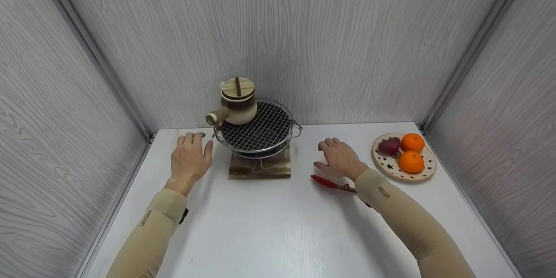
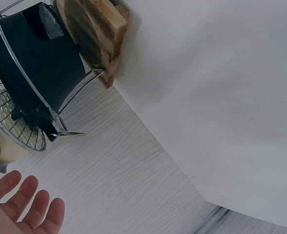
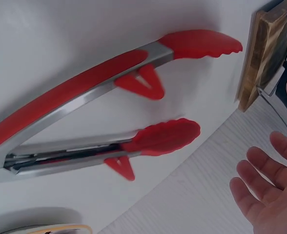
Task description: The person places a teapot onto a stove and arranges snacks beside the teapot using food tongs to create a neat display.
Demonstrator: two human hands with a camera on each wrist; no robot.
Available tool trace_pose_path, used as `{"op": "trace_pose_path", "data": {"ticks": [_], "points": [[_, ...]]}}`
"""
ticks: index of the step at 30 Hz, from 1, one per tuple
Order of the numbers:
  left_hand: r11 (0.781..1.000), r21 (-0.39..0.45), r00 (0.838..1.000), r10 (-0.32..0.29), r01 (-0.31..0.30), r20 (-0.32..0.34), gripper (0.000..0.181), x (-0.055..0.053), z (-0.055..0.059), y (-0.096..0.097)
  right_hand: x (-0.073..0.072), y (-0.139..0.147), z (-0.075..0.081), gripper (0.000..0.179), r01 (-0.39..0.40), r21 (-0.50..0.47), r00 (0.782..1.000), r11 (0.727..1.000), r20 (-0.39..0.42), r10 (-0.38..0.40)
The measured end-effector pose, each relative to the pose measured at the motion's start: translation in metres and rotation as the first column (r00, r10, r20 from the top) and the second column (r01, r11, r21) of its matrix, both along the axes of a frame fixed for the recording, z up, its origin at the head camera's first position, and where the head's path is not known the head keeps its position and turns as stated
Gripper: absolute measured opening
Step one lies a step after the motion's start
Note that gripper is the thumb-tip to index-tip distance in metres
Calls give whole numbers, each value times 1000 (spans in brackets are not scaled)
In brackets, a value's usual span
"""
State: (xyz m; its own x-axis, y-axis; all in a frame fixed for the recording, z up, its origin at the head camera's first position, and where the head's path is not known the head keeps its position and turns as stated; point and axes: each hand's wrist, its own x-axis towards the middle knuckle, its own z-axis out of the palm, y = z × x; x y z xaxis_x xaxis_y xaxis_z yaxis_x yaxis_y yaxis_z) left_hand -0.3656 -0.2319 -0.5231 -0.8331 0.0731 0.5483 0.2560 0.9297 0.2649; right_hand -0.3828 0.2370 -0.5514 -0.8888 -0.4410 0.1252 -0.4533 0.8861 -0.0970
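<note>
Left hand [image 1: 190, 156] is hovering empty, fingers relaxed, near the side-handled pot [image 1: 239, 110]; right hand [image 1: 341, 158], likewise, near the red tongs [image 1: 325, 181] lying splayed on the table [image 1: 260, 226]. Lidded pot is sitting on the wire grill [image 1: 265, 128] near the table's back edge. Star-patterned plate [image 1: 428, 168] near the back right corner is carrying two oranges [image 1: 411, 163] and a purple vegetable [image 1: 389, 146].

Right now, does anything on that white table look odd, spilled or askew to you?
Only mildly: the brown-and-cream pot with a wooden lid sits off-centre on the round metal grill mesh, towards its back left, its handle reaching over the rim. I see no spill or damage.
</note>
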Motion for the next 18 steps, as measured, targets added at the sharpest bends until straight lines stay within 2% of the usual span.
{"op": "trace_pose_path", "data": {"ticks": [10,18], "points": [[1000,21,1000,-23,23,11,33,4,-26,0,9,28,-5,65,16,-15,1000,1000,24,-16],[999,23,996,-35,34,87,30,4,-42,4,17,48,-13,77,82,-34,990,996,115,-77]]}}
